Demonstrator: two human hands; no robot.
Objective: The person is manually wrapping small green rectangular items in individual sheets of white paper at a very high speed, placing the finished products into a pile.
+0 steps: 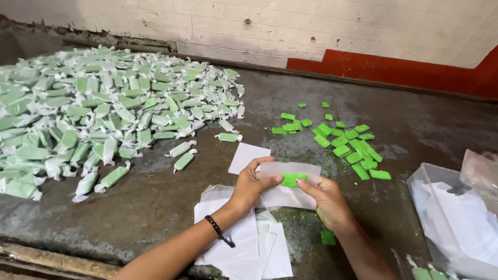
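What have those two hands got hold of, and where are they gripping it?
Both hold one translucent wrapper sheet with a green block on it: left hand pinches its left edge, right hand its right side.

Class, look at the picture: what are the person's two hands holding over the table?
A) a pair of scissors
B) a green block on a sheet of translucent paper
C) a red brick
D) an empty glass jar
B: the left hand and right hand pinch a sheet of translucent paper with a green block on it.
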